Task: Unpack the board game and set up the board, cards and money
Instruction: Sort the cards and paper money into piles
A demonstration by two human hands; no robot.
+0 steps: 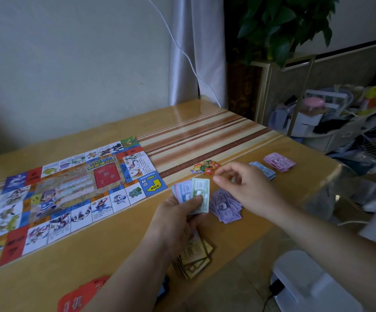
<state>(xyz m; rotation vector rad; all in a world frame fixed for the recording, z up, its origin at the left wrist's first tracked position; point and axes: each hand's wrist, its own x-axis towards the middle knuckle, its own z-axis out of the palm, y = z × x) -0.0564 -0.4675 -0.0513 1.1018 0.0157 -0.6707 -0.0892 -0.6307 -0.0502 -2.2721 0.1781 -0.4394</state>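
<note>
Sorting notes (195, 191): your left hand (180, 218) grips them; right hand (244, 188) curled, hold unclear. Next, start a green pile.

Leafy green plant (279, 21) up in the corner, pale curtain (196, 52) beside it, a white cable (183, 51) running down towards the striped worktop (205, 129). Off right, clutter with what looks like a pink-lidded jar (313, 104). A white box (313, 284) sits low.

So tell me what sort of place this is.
Probably a room in someone's home: a wooden table with a game board laid out, a leafy houseplant beside a curtain in the corner, and a heap of household clutter on the right.
</note>
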